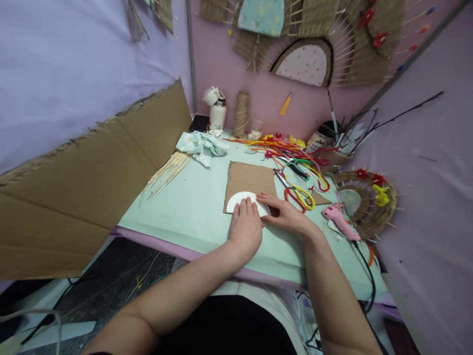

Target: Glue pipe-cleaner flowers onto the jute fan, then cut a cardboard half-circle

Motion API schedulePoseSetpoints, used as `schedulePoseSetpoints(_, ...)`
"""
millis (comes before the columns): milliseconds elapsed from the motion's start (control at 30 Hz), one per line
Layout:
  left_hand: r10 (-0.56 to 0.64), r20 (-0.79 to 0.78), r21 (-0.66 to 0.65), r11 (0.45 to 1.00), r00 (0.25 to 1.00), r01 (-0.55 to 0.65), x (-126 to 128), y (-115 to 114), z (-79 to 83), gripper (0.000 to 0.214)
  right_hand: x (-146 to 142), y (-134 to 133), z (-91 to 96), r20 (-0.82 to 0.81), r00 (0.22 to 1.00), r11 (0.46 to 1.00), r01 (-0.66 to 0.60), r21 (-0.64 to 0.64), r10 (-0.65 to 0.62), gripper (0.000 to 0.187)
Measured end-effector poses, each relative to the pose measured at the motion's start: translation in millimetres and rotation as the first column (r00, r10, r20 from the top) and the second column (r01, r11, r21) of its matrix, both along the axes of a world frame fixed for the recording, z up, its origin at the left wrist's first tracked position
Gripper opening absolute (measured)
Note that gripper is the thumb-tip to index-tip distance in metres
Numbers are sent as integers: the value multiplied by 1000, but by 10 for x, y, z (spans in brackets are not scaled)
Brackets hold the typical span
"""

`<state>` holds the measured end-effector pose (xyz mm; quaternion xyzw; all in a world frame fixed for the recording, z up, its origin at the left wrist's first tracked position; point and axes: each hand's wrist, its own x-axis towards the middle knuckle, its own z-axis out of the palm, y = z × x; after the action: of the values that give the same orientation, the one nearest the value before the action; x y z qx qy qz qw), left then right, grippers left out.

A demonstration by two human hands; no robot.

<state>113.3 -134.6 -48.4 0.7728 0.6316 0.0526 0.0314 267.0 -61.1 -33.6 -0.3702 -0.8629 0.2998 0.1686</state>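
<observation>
A white paper half circle [236, 199] lies on a square piece of brown cardboard [251, 176], its straight side along the cardboard's near edge. My left hand [246, 228] rests flat on the half circle with fingers stretched forward. At the right side of the half circle is my right hand [283, 212], its fingers extended and touching the paper's edge; the thumb is partly hidden. Just beyond my right hand lie scissors with orange handles [294, 199] and scissors with a yellow handle [306, 196].
A pink glue gun [340, 222] lies at the right by a decorated woven wreath [388, 217]. Thin wooden sticks [172, 170] and a crumpled patterned cloth [202, 145] are at the left. Behind stand a twine spool [241, 113] and a white bottle [218, 115]. Large cardboard [111, 162] leans left.
</observation>
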Motion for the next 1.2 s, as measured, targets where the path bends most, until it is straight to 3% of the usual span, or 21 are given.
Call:
schedulePoseSetpoints(333, -5, -11, -16, 1000, 1000, 4, 6, -3, 47, 58, 6, 7, -19, -2, 1000, 1000, 7, 0, -7, 60)
schedulePoseSetpoints(467, -110, 81, -73, 991, 991, 116, -208, 76, 165, 57, -5, 2, 6, 1, 1000, 1000, 6, 15, -6, 59)
schedulePoseSetpoints(600, -328, 367, -101, 916, 870, 387, -676, 304, 270, 54, 7, 5, 15, -1, 1000, 1000, 5, 16, -4, 60)
schedulePoseSetpoints(733, -268, 617, -202, 855, 740, 478, -1009, 496, 293, 57, 31, 12, 12, 10, 1000, 1000, 14, 14, -14, 61)
schedulePoseSetpoints(867, -200, 723, -241, 824, 661, 513, -1063, 511, 265, 69, 40, 16, 17, 29, 999, 1000, 14, 6, -14, 61)
schedulePoseSetpoints(1000, -226, 689, -230, 833, 689, 504, -1039, 491, 241, 70, 38, 17, 20, 22, 1000, 1000, 11, 3, -11, 61)
schedulePoseSetpoints(1200, -325, 502, -155, 878, 801, 453, -996, 455, 296, 60, 52, 31, 1, 20, 1000, 1000, 4, 0, -4, 63)
